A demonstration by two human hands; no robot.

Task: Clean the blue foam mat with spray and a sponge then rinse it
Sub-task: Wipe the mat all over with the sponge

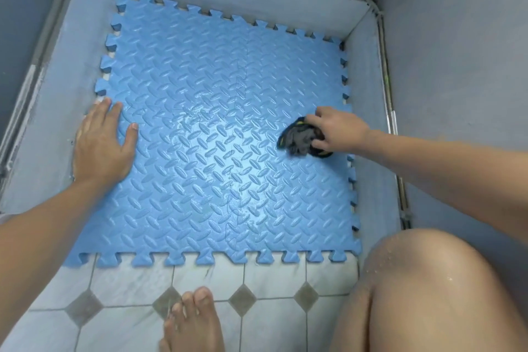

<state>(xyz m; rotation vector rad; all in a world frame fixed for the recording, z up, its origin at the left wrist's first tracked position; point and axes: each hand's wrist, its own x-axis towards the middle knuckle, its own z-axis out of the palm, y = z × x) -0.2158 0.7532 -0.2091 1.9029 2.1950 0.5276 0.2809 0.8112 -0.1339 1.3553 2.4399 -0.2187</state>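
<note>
- Grey walls (457, 37) close in on three sides of a tiled floor (265, 280), with a metal pipe (385, 71) running along the far and right walls.
- Filling nearly the whole recess, the blue foam mat (217, 134) lies flat and wet, its toothed edges touching the walls; bare floor shows only along its near edge.
- On that strip rests a bare foot (194, 323), with a wet knee (423, 280) by the mat's near right corner.
- Left hand (100, 140) presses flat, fingers spread, holding nothing, on the mat's left edge.
- Right hand (340, 128) has its fingers clenched around a dark sponge (300, 137) that touches the mat near its right edge.
</note>
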